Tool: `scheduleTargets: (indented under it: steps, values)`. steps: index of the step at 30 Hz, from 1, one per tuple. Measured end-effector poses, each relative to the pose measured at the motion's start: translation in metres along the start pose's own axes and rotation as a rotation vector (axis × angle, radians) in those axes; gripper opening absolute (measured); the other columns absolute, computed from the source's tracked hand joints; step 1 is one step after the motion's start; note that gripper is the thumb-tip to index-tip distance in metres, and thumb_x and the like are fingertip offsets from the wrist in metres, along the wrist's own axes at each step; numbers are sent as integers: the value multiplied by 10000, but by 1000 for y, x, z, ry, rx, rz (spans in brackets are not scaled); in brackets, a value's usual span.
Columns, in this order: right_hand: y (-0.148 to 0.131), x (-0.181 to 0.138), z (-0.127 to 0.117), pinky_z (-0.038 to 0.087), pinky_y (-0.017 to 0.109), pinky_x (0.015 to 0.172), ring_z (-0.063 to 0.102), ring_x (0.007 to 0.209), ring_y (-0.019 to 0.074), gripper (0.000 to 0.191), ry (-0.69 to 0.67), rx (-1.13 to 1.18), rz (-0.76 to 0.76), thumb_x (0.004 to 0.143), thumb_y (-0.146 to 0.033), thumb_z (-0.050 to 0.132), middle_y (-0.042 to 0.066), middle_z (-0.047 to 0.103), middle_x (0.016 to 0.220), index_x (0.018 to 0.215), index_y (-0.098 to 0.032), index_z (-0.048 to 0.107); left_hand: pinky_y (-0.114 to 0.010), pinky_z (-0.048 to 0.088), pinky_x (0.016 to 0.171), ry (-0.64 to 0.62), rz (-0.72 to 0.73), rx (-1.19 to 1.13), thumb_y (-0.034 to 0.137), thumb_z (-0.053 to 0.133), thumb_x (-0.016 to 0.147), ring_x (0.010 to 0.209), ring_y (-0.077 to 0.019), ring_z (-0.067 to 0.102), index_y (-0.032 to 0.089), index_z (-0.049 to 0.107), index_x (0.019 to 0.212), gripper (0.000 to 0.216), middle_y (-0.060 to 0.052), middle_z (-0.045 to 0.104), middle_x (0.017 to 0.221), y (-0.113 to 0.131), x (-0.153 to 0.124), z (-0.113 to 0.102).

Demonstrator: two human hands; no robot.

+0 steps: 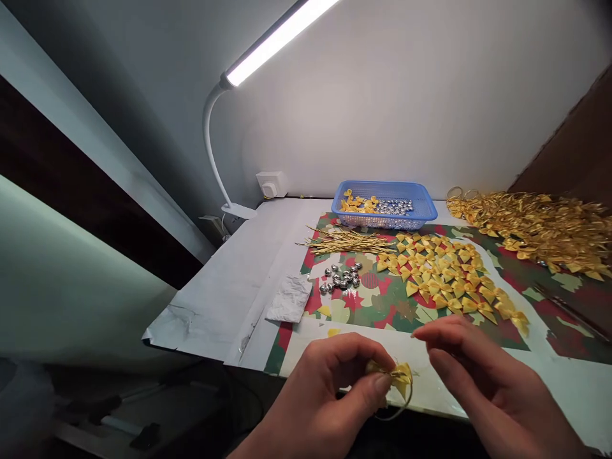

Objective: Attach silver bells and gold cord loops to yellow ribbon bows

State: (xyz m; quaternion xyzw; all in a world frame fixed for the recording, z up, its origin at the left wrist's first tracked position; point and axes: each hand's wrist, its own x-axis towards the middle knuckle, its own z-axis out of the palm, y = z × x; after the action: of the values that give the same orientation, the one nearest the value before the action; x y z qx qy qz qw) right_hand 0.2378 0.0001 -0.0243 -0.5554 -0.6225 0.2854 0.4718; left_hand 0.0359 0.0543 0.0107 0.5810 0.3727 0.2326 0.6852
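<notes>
My left hand [342, 389] pinches a yellow ribbon bow [402, 377] between thumb and fingertips, just over the table's front edge. A loop of thin gold cord hangs from the bow, curving below it. Part of the bow is hidden behind my thumb. To its right, my right hand [482, 376] is held apart from the bow, its thumb and index finger parted with nothing visible between them. Beyond my hands, many yellow bows [444, 271] lie spread in rows. Silver beads [342, 278] sit in a small cluster, and gold cords [351, 241] lie in a bundle behind them.
A blue basket [421, 223] with bows and silver beads stands against the wall. Finished-looking gold looped pieces [549, 223] are heaped at the right, near dark tweezers [574, 312]. A crumpled white tissue [289, 298] lies left of the beads. A lit lamp [210, 140] is clamped at the back left.
</notes>
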Motion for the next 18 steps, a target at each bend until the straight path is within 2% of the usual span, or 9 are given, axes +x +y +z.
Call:
scheduleTargets:
  steps: [3,5,7,9,11,16,18]
  values:
    - [5,-1,2,543,181,667,658,826,144,194,-199,178,122,972,-367,522,7,650,1032,1134,-314,615,-227,365,607,-6,10,17,256,636,918,660,-108,432,176,680,938,94,39,499,702,1,-2,-1]
    - [7,-1,5,520,210,636,621,732,144,187,-342,255,199,947,-401,547,9,637,940,1039,-270,644,-227,361,605,-4,14,32,254,634,918,658,-107,419,179,682,939,91,41,485,702,2,-2,-2]
    - [9,-2,6,475,209,609,564,672,133,211,-396,248,219,943,-401,557,-7,594,796,856,-231,646,-228,357,601,8,12,55,256,633,917,658,-108,417,178,681,929,92,41,480,701,1,-1,-2]
    - [9,-1,3,432,197,572,512,627,119,312,-343,194,191,972,-394,523,-24,529,688,729,-213,598,-231,343,586,21,2,70,265,628,917,648,-108,410,172,676,920,105,42,471,689,-1,0,-3]
    - [7,-1,1,409,195,543,490,600,109,335,-244,128,123,1002,-362,486,-32,501,670,710,-213,557,-238,338,585,14,-11,81,274,625,915,650,-112,415,165,670,911,118,37,479,690,-3,0,-3]
    - [1,4,6,420,223,613,499,672,112,173,31,-152,-290,964,-116,504,-11,536,773,821,-205,545,-254,352,608,-35,-51,129,268,615,911,681,-127,442,160,670,904,121,16,527,719,-5,1,-3]
    - [1,7,9,417,227,625,493,687,114,160,98,-202,-353,945,-76,511,-5,534,782,847,-198,545,-254,363,616,-42,-62,127,260,618,908,681,-127,450,162,673,888,114,17,529,715,-5,2,-3]
